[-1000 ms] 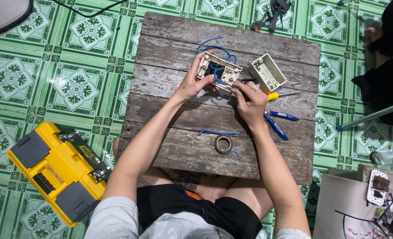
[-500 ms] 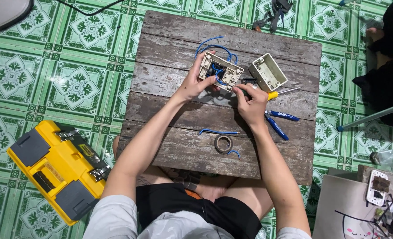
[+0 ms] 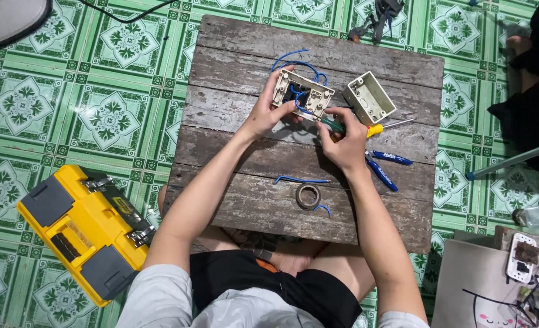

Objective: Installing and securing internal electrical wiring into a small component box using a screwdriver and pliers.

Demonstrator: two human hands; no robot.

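My left hand (image 3: 263,112) grips a beige switch module (image 3: 301,93), held tilted above the wooden table (image 3: 239,67), with blue wires (image 3: 293,61) looping out of its back. My right hand (image 3: 345,143) holds a green-handled screwdriver (image 3: 332,126) whose tip points into the module. A beige empty wall box (image 3: 369,98) lies just right of the module.
On the table lie a yellow-handled screwdriver (image 3: 386,126), blue-handled pliers (image 3: 383,167), a tape roll (image 3: 308,195) and a loose blue wire piece (image 3: 300,180). A yellow toolbox (image 3: 81,228) sits on the green tiled floor at left. A white bag and a switch plate (image 3: 519,258) are at lower right.
Both hands and the module have shifted slightly; the screwdriver tip has moved closer into the module's back.
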